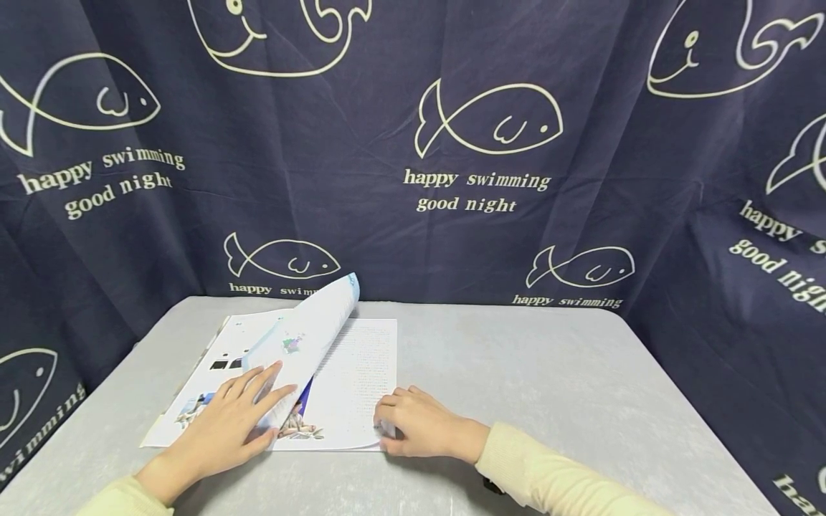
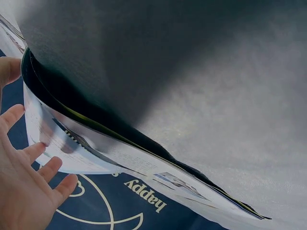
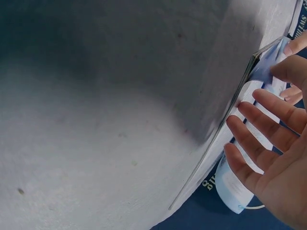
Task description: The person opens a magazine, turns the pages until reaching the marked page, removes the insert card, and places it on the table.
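Observation:
An open magazine (image 1: 374,344) lies on the left part of the table. One of its pages (image 1: 323,308) stands up from the middle and curls over to the left, its far end raised. My left hand (image 1: 232,416) rests on that curling page, fingers spread and fairly straight, thumb toward the lower middle of the magazine. At the lower right corner is my right hand (image 1: 422,423), its fingertips on the sheet's edge and its thumb just below. A corner there bends up slightly. In the right wrist view the fingers (image 3: 273,129) are spread, apart from the thumb.
The magazine lies on a light grey table (image 1: 548,380), whose surface runs on to the right. A dark blue curtain (image 1: 387,236) with white fish drawings and lettering hangs behind the table and at both sides.

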Available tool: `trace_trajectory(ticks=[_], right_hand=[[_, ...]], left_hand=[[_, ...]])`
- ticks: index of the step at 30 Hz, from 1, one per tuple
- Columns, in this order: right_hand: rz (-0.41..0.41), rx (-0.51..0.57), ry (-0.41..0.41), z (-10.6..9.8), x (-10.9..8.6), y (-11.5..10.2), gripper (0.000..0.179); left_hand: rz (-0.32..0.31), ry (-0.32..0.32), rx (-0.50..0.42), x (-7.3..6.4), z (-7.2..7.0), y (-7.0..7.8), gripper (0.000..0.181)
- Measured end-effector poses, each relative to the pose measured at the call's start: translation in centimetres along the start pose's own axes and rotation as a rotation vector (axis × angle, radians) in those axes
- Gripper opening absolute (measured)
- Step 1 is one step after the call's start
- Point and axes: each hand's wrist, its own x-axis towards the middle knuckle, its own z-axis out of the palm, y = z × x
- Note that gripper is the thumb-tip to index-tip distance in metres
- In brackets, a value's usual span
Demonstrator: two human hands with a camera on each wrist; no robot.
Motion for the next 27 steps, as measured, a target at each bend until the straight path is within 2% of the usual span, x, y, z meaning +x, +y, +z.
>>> trace_trajectory(ticks=[7, 27], right_hand=[[-0.018, -0.014, 0.030, 0.24, -0.05, 0.09, 0.014], [-0.009, -0.009, 0.016, 0.12, 0.09, 0.24, 0.013]], left_hand=[[0.003, -0.007, -0.007, -0.13, 0.08, 0.03, 0.055], [0.038, -0.001, 0.011, -0.47, 0.19, -0.31, 0.045]])
